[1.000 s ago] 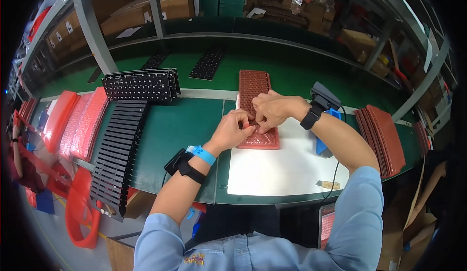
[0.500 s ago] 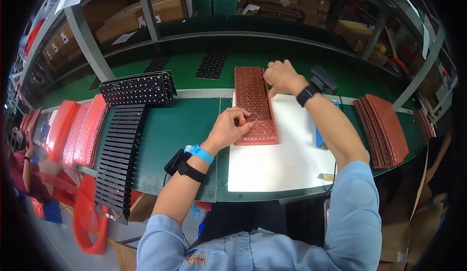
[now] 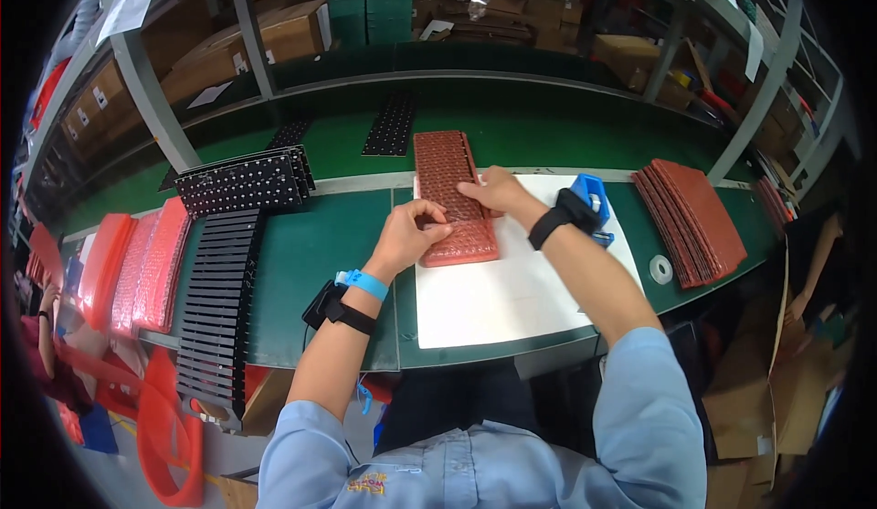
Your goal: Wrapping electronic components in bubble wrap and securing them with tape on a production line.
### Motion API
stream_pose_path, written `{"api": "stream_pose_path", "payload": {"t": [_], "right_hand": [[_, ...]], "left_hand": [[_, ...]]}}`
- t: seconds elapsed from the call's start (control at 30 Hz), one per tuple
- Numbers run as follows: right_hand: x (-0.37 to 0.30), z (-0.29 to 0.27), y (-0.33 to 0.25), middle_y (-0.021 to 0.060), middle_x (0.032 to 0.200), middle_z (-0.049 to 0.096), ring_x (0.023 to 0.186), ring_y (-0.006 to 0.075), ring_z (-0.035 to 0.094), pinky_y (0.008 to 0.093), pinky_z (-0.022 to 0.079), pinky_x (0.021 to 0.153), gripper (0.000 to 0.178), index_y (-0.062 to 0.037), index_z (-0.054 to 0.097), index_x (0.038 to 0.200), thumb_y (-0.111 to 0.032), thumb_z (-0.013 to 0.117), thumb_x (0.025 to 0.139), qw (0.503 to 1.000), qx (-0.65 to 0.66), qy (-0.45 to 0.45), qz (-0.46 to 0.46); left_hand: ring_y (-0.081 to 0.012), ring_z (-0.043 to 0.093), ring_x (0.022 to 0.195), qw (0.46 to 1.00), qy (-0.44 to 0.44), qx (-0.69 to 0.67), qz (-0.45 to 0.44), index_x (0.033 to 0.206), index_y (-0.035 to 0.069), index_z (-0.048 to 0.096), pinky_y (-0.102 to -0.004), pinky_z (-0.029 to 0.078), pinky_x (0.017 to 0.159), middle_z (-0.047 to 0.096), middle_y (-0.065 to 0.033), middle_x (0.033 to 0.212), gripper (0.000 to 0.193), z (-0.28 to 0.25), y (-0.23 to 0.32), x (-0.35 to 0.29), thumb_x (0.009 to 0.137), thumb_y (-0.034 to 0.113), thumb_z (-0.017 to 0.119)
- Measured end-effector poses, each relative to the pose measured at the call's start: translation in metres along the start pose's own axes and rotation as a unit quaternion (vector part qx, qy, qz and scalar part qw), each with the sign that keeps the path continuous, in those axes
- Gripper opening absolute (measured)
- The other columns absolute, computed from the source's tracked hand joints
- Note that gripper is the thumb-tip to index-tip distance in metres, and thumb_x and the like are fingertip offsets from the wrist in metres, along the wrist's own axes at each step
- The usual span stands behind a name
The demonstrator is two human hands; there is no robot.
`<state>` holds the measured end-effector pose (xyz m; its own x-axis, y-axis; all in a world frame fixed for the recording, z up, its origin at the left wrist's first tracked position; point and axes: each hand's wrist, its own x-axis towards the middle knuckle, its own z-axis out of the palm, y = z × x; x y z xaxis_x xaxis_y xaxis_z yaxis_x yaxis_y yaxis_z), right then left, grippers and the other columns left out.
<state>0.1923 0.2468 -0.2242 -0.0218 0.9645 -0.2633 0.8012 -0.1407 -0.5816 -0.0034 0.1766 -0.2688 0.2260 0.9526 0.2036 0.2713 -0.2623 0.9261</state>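
Note:
A red bubble-wrap bag (image 3: 438, 157), long and flat, lies on a white sheet (image 3: 489, 312) in front of me, its far part reaching past the sheet. My left hand (image 3: 408, 235) is at the bag's near left side, thumb and forefinger pinched together over its edge. Across the bag, my right hand (image 3: 501, 194) grips the right edge, with its thumb side over the top surface and some fingers hidden. A blue tape dispenser (image 3: 590, 200) stands just beyond my right wrist.
Left of me are a black slatted panel (image 3: 217, 294), a stack of black dotted boards (image 3: 242, 185) and red bubble-wrap bags (image 3: 160, 267). At right lie a bag stack (image 3: 694, 221) and a white tape roll (image 3: 660, 270). Black strips (image 3: 391, 125) lie on the green belt (image 3: 512, 116).
My right hand has come down from the bag's far right corner to the middle of its right edge. My left hand stays at the near left side. The tape roll has come into sight.

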Motion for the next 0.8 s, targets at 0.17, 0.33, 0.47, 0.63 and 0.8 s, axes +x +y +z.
{"api": "stream_pose_path", "payload": {"t": [0.17,0.33,0.47,0.63,0.8], "right_hand": [[0.002,0.024,-0.008,0.0218,0.111,0.068,0.095,0.0291,0.068,0.0397,0.054,0.082,0.043,0.0086,0.063,0.115,-0.029,0.066,0.094,0.980,0.194,0.041,-0.011],[-0.010,0.027,0.023,0.0167,0.113,0.068,0.102,0.0271,0.066,0.0419,0.055,0.085,0.040,0.0067,0.058,0.123,-0.026,0.059,0.100,0.856,0.503,-0.035,-0.109],[-0.098,0.024,0.038,0.0158,0.114,0.068,0.102,0.0252,0.067,0.0422,0.058,0.085,0.037,-0.0011,0.057,0.128,-0.026,0.056,0.101,0.677,0.709,-0.189,-0.062],[-0.170,0.021,0.061,0.0136,0.112,0.068,0.096,0.0207,0.070,0.0357,0.060,0.079,0.035,-0.0021,0.058,0.125,-0.027,0.056,0.101,0.621,0.733,-0.226,-0.161],[-0.185,0.024,0.070,0.0100,0.109,0.070,0.093,0.0155,0.070,0.0295,0.061,0.076,0.035,-0.0025,0.063,0.119,-0.030,0.060,0.099,0.622,0.730,-0.189,-0.209]], "left_hand": [[-0.0145,0.062,0.093,0.998,0.001,-0.063,0.027,0.093,0.000,0.063,-0.0273,0.052,0.083,0.066,-0.0071,0.106,0.018,-0.006,-0.009,-0.005,0.081,0.001,0.077],[-0.0150,0.056,0.110,0.973,0.088,-0.207,0.050,0.119,0.003,0.057,-0.0314,0.047,0.095,0.059,-0.0104,0.125,0.031,-0.012,-0.002,-0.006,0.090,0.008,0.068],[-0.0170,0.052,0.118,0.912,0.028,-0.403,-0.072,0.140,0.004,0.046,-0.0336,0.045,0.099,0.053,-0.0120,0.135,0.048,-0.028,0.064,-0.055,0.097,0.021,0.058],[-0.0193,0.051,0.119,0.930,-0.112,-0.339,0.093,0.153,0.002,0.032,-0.0355,0.047,0.099,0.045,-0.0106,0.143,0.063,0.021,0.147,-0.112,0.097,0.019,0.057],[-0.0191,0.051,0.115,0.956,-0.095,-0.241,0.138,0.153,0.001,0.030,-0.0344,0.048,0.099,0.044,-0.0097,0.144,0.068,0.042,0.156,-0.127,0.093,0.007,0.061]]}}
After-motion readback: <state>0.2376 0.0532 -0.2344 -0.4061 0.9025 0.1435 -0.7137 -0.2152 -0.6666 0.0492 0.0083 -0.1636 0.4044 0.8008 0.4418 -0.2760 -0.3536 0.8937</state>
